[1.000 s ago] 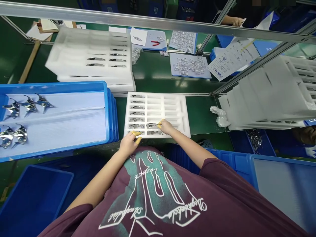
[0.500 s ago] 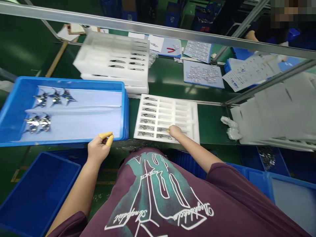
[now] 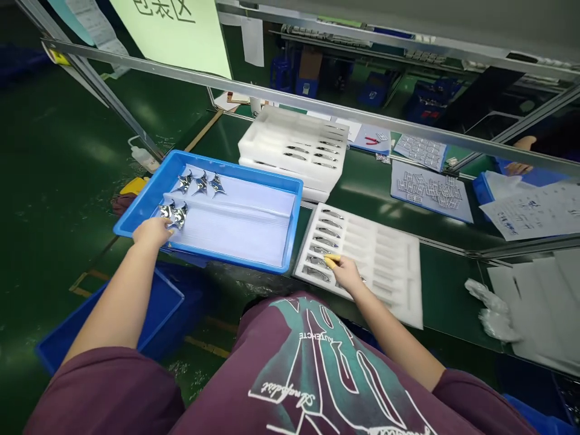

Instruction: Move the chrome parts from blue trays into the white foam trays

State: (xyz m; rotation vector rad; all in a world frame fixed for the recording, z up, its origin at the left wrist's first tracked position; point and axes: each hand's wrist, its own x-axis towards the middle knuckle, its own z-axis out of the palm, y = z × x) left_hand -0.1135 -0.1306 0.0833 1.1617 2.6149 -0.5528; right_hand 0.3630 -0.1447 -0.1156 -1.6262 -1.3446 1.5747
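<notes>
green bench; left hand on blue tray, right hand over foam tray; neither hand's grip clear

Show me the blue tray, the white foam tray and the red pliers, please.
Blue plastic tray (image 3: 295, 226): head view, right rim.
White foam tray (image 3: 401, 290): head view, bare right side.
Red-handled pliers (image 3: 371, 141): head view, handles.

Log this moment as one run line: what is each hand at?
Left hand: at blue plastic tray, by chrome parts | Right hand: yellow finger cots, over white foam tray, by slim chrome parts
</notes>
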